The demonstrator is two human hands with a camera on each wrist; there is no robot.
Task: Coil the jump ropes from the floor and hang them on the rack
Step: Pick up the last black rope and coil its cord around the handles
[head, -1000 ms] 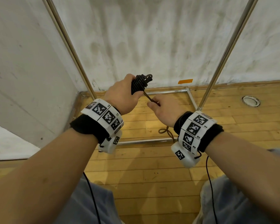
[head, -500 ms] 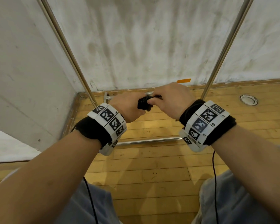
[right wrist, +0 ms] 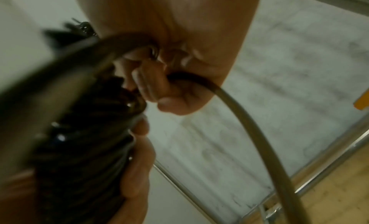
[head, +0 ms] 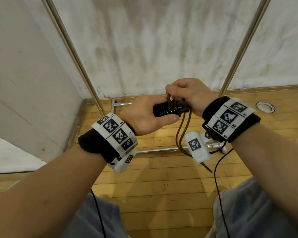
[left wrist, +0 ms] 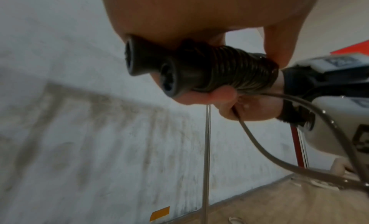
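Observation:
My left hand (head: 144,114) grips two black jump rope handles (head: 163,109) held side by side, with brown rope wound in tight turns around them. In the left wrist view the handle ends (left wrist: 151,69) stick out past my palm and the wound coil (left wrist: 225,69) lies under my fingers. My right hand (head: 187,95) sits just right of the handles and pinches the brown rope (head: 181,131), whose loose loop hangs down from the coil. In the right wrist view the rope (right wrist: 249,117) curves out of my curled fingers (right wrist: 151,83) beside the coil (right wrist: 85,140).
A metal rack stands ahead against the white wall, with slanted uprights at left (head: 72,54) and right (head: 243,47) and base bars (head: 155,150) on the wooden floor. A round floor fitting (head: 265,107) lies at right. An orange tape strip (left wrist: 159,213) marks the wall base.
My right hand has risen above the handles and a rope loop now hangs below the coil. The left hand has turned the handles to lie level, a little to the right.

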